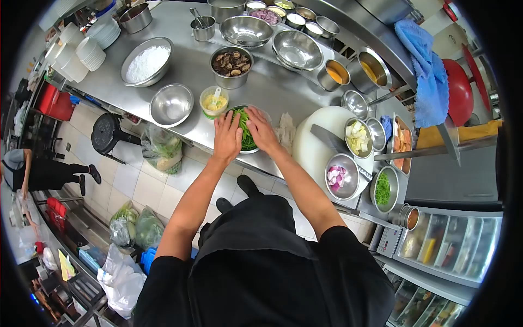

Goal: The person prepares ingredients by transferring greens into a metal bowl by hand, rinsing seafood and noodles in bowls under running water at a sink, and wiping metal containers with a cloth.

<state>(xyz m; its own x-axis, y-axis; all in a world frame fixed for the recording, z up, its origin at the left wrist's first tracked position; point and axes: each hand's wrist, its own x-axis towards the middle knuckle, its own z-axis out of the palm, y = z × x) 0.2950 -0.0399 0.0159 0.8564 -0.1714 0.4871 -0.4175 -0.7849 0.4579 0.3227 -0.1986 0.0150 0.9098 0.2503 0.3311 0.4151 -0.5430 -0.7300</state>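
Steel counter (188, 60), tiled floor (150, 188) below. My left hand (227, 135) and right hand (263, 129) rest flat on long greens (248, 136), unclenched, fingers extended. Greens lie in a round bowl (250, 151) at the counter's near edge, beside a small tub (208, 114) of yellow contents. White cutting board (306, 144) to my right, with a knife (328, 137) lying on it.
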